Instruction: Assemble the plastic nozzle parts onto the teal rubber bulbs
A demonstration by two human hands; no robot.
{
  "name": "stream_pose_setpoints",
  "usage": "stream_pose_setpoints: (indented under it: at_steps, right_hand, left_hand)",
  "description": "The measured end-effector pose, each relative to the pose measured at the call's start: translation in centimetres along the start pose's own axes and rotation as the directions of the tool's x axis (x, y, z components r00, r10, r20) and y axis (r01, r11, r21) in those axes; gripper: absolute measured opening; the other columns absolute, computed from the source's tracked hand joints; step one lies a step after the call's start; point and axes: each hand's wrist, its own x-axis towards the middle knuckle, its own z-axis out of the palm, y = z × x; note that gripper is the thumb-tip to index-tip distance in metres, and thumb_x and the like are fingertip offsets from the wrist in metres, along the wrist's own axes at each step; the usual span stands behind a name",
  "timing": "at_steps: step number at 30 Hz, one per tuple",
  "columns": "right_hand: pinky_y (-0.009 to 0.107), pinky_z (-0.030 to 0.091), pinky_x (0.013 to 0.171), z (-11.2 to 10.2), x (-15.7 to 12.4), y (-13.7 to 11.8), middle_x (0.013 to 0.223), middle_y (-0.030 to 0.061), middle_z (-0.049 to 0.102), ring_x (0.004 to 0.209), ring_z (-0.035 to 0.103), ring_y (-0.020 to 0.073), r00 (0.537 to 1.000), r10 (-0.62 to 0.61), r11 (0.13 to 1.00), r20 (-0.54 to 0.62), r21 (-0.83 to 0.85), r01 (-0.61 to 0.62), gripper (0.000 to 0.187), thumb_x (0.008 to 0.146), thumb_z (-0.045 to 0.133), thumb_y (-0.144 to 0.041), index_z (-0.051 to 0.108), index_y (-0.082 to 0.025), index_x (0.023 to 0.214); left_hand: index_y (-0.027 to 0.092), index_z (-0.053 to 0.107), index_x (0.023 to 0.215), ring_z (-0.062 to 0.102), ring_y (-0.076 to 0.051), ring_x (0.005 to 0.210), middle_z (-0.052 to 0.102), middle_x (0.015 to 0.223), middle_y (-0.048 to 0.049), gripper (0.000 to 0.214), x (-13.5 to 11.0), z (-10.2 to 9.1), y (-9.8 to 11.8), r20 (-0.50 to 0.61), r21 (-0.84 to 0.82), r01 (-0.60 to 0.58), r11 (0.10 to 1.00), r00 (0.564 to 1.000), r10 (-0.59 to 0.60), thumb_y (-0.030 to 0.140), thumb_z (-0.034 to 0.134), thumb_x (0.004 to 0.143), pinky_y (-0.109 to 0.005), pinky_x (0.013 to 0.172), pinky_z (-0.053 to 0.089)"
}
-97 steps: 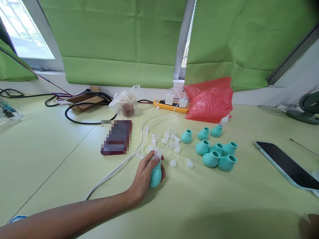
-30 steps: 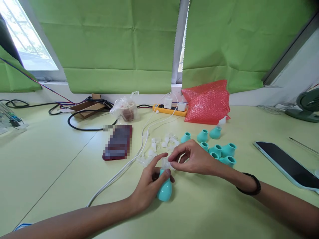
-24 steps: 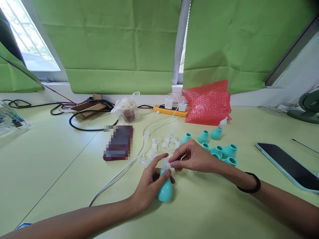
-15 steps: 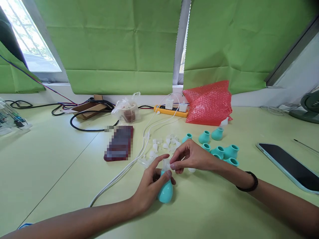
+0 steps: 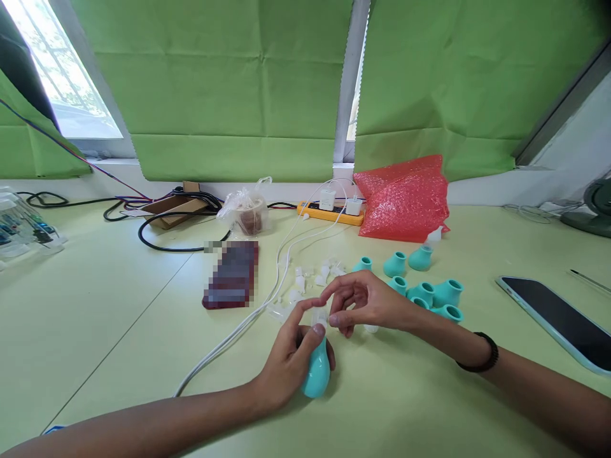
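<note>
My left hand (image 5: 298, 353) grips a teal squeeze bulb (image 5: 316, 375), its rounded end toward me. A clear plastic nozzle (image 5: 319, 316) stands out of the bulb's neck, between my left thumb and raised index finger. Beside the nozzle is my right hand (image 5: 360, 302), its index finger stretched to the nozzle's top and meeting my left fingertip. The right thumb is apart from that finger, and I see nothing held there. Just beyond my hands lie several small clear and white plastic parts (image 5: 300, 281). Several more teal bulbs (image 5: 447, 292) sit right of them, one with a white tip.
A red bubble-wrap bag (image 5: 405, 203) lies at the back beside an orange power strip (image 5: 334, 215). White cables (image 5: 238, 327) run across the table on the left, near a dark red phone-like item (image 5: 231, 273). A phone (image 5: 556, 321) lies at the right.
My right fingers have parted from their pinch at the nozzle, and the index finger has stretched up and left to its top. The bulb stays in my left hand, tilted slightly more.
</note>
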Motion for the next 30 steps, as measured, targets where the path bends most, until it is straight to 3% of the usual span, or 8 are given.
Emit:
stream_pose_setpoints:
  at_steps: [3, 6, 12, 22, 27, 30]
  right_hand:
    - [0.017, 0.046, 0.043, 0.1, -0.2, 0.0, 0.058, 0.0005, 0.06, 0.044, 0.056, 0.0072, 1.0, -0.002, 0.995, 0.022, -0.099, 0.004, 0.032, 0.061, 0.069, -0.026, 0.063, -0.011, 0.088]
    - [0.016, 0.044, 0.04, 0.1, -0.3, -0.1, 0.053, 0.0, 0.058, 0.041, 0.052, 0.0058, 0.999, 0.032, 0.993, 0.018, -0.116, -0.03, 0.027, 0.063, 0.067, -0.03, 0.065, -0.01, 0.08]
    - [0.013, 0.037, 0.035, 0.2, -0.4, -0.4, 0.046, -0.0012, 0.056, 0.035, 0.045, 0.003, 0.997, 0.081, 0.988, 0.0, -0.132, -0.08, 0.025, 0.058, 0.071, -0.03, 0.066, -0.01, 0.072]
    - [0.013, 0.038, 0.036, 0.0, -0.4, -0.4, 0.045, -0.0006, 0.056, 0.036, 0.046, 0.0032, 0.996, 0.086, 0.987, -0.002, -0.137, -0.086, 0.024, 0.059, 0.07, -0.03, 0.066, -0.009, 0.069]
    - [0.013, 0.038, 0.037, -0.4, -0.2, -0.3, 0.051, 0.0003, 0.058, 0.039, 0.047, 0.0035, 0.995, 0.074, 0.992, 0.061, -0.106, -0.067, 0.025, 0.06, 0.069, -0.032, 0.065, -0.009, 0.07]
    - [0.014, 0.04, 0.038, -0.1, -0.2, -0.4, 0.052, 0.0008, 0.057, 0.043, 0.05, 0.0049, 0.996, 0.056, 0.994, 0.068, -0.1, -0.049, 0.028, 0.06, 0.068, -0.035, 0.065, -0.009, 0.068]
  left_hand:
    - [0.015, 0.046, 0.089, 0.052, -0.013, 0.046, 0.058, 0.055, -0.0015, 0.028, 0.3, 0.0, 0.0, 0.071, -0.066, 0.047, 0.997, 0.997, -0.042, 0.042, 0.042, 0.08, -0.022, 0.045, 0.039]
    - [0.013, 0.05, 0.079, 0.049, -0.011, 0.045, 0.056, 0.058, -0.0035, 0.029, 0.6, -0.1, -0.1, 0.131, -0.079, 0.07, 0.994, 0.99, -0.06, 0.038, 0.035, 0.083, -0.021, 0.042, 0.036]
    - [0.012, 0.052, 0.079, 0.044, -0.01, 0.04, 0.049, 0.05, 0.0002, 0.034, 0.9, -0.5, -0.3, 0.209, -0.1, 0.1, 0.99, 0.975, -0.077, 0.039, 0.031, 0.084, -0.02, 0.038, 0.034]
    - [0.011, 0.053, 0.082, 0.047, -0.009, 0.039, 0.05, 0.05, 0.0003, 0.037, 1.3, -0.6, -0.7, 0.308, -0.263, 0.236, 0.935, 0.939, -0.151, 0.046, 0.04, 0.082, -0.018, 0.036, 0.038]
    - [0.012, 0.052, 0.078, 0.047, -0.01, 0.036, 0.051, 0.047, -0.0005, 0.033, 1.4, -0.7, -0.4, 0.297, -0.307, 0.269, 0.913, 0.938, -0.177, 0.043, 0.041, 0.081, -0.018, 0.033, 0.038]
    - [0.01, 0.052, 0.07, 0.045, -0.01, 0.034, 0.05, 0.042, -0.0021, 0.041, 1.5, -0.7, -0.3, 0.291, -0.305, 0.312, 0.9, 0.93, -0.224, 0.047, 0.038, 0.08, -0.018, 0.032, 0.036]
